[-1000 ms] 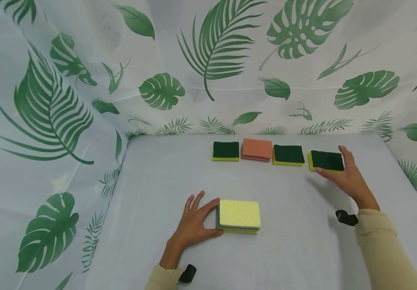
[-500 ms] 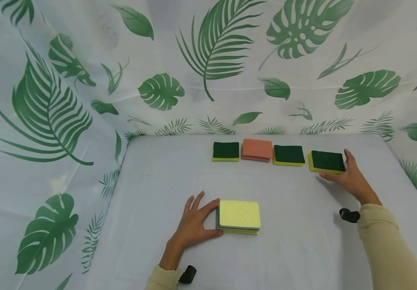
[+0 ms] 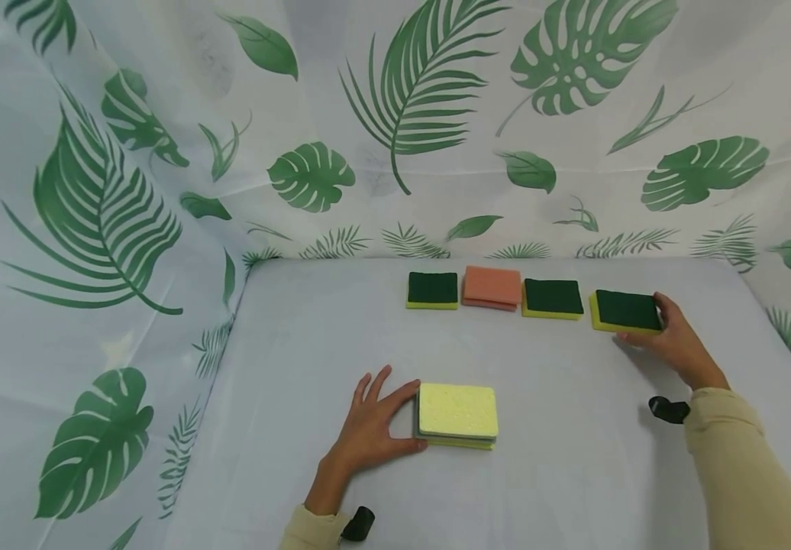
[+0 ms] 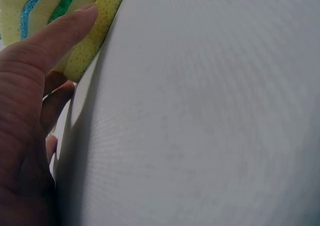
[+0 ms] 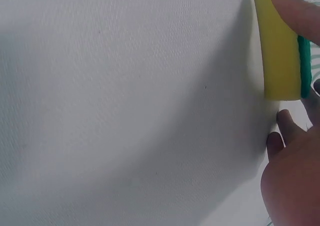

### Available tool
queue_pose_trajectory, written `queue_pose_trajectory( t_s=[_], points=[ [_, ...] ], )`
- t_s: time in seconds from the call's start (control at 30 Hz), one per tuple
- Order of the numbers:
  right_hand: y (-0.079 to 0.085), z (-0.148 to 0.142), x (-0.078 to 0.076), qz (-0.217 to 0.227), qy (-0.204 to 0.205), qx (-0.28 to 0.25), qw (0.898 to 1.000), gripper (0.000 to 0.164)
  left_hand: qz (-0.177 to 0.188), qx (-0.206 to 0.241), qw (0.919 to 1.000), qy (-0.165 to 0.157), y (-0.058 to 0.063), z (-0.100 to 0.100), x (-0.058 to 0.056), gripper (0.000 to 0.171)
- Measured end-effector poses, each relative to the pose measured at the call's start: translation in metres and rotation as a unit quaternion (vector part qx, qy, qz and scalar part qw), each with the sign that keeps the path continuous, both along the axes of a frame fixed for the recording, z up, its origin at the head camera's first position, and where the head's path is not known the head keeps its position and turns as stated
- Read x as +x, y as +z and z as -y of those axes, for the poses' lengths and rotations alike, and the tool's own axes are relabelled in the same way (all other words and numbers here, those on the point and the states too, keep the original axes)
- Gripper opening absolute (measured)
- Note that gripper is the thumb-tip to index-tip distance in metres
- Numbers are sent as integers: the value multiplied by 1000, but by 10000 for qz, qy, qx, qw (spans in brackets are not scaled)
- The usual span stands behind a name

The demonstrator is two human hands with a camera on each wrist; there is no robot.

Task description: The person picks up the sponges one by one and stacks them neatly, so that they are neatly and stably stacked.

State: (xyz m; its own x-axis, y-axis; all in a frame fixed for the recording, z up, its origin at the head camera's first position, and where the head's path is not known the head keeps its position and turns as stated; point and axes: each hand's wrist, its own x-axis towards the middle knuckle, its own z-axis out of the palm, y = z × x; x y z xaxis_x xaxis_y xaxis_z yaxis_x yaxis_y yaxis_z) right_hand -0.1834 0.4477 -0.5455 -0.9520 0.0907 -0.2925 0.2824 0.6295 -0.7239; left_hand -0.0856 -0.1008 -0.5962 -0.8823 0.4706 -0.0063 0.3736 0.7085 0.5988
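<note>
My left hand [image 3: 368,431] holds the left end of a stack of sponges [image 3: 457,410] between thumb and index finger. A pale yellow sponge tops this stack; in the left wrist view, blue and green layers show between yellow ones. At the far right, my right hand [image 3: 684,347] grips the right end of a yellow sponge with a dark green scouring side up [image 3: 627,311]. Its thumb [image 5: 300,15] lies against the yellow side in the right wrist view. Left of that sponge are another green-and-yellow sponge [image 3: 552,296], folded orange cloths or sponges [image 3: 492,286] and a further green-and-yellow sponge [image 3: 433,289].
A white table surface [image 3: 313,336] lies under everything. Behind and along the sides hangs a white curtain [image 3: 368,76] printed with green leaves. The back row of sponges sits near the table's far edge.
My right hand has shifted slightly right and nearer along the end sponge, its thumb now closer to the sponge's right end. The left hand and stack stay put.
</note>
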Motion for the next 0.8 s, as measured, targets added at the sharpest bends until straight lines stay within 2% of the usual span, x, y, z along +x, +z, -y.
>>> queue_pose_trajectory(
  t_s=[0.13,0.43,0.8],
  points=[
    [-2,-2,-3,49,-121,46,9999,120,-33,10,10000,-6,-1,0,-1,91],
    [-4,-4,-11,152,-102,182,9997,117,-98,9,9999,-18,-2,0,0,91],
    [0,1,-3,-33,-241,126,9996,110,-121,51,9999,-20,-2,0,0,91]
  ],
)
